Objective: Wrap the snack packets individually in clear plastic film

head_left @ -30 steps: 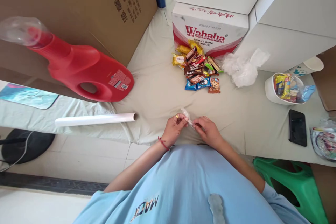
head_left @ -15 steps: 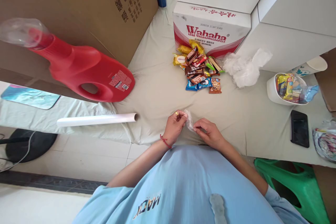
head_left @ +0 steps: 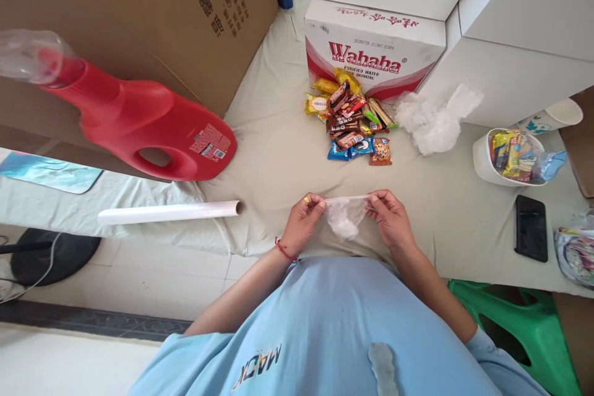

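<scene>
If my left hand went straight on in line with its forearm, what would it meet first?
Beyond the clear plastic your left hand holds, probably the snack pile, though depth is unclear.

The held film (head_left: 344,221) is sheer plastic — the cloth (head_left: 273,148) matt and creased, the bottle (head_left: 134,114) smooth plastic.

The head view looks forward and down over shirt (head_left: 334,322) and pale cloth (head_left: 273,148).

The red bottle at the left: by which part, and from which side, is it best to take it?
By the handle of the red bottle, probably from the near side: its bar faces that way, and the opening behind it should let fingers wrap through, while the rest looks broad and smooth.
</scene>
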Demonstrator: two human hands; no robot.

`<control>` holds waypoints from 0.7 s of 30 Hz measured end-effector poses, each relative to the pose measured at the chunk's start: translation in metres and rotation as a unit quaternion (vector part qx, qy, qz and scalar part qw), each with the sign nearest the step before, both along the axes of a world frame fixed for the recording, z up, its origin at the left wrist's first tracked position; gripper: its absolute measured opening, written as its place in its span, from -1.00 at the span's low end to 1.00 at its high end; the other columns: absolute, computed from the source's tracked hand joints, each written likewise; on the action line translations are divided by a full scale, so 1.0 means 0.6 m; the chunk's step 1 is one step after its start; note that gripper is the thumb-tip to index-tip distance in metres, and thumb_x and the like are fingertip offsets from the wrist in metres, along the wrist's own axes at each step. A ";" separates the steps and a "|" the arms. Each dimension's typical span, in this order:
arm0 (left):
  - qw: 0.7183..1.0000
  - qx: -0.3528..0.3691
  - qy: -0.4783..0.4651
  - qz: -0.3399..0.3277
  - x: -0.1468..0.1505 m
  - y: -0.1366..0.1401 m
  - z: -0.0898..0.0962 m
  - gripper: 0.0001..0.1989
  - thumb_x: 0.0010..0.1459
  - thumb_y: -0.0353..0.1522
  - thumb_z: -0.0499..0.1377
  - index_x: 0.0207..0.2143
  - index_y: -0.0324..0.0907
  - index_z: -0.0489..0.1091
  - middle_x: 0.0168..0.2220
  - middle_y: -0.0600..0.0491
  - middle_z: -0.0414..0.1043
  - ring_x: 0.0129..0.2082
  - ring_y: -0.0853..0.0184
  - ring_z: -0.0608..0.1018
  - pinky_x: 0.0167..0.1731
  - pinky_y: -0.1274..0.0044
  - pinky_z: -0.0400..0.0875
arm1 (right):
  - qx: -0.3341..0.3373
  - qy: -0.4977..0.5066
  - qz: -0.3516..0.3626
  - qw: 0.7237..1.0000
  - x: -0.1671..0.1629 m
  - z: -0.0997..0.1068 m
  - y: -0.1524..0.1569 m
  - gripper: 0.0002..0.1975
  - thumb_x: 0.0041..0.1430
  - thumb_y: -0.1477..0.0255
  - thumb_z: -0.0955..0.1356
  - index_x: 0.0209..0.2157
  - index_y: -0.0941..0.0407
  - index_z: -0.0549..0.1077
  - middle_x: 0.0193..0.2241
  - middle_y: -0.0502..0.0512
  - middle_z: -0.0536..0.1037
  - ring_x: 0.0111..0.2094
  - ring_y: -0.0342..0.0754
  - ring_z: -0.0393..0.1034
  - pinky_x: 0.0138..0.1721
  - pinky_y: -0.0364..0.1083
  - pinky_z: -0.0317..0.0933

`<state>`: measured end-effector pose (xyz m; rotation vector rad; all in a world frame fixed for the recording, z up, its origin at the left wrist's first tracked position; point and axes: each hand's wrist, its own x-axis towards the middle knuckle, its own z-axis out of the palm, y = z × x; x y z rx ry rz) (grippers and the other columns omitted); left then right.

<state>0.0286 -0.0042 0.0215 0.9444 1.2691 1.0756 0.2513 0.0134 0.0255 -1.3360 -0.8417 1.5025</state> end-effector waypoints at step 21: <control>0.996 -0.049 -0.020 -0.070 0.055 0.015 -0.012 -0.51 0.02 0.00 0.43 -0.22 -0.17 0.43 -0.21 0.01 0.51 -0.20 0.28 0.55 -0.20 0.44 0.53 | -0.034 0.179 -0.032 0.983 -0.008 0.019 -0.004 -0.56 0.04 0.18 0.61 -0.32 0.03 0.33 -0.49 -0.12 0.29 -0.51 -0.22 0.16 -0.49 -0.21 0.20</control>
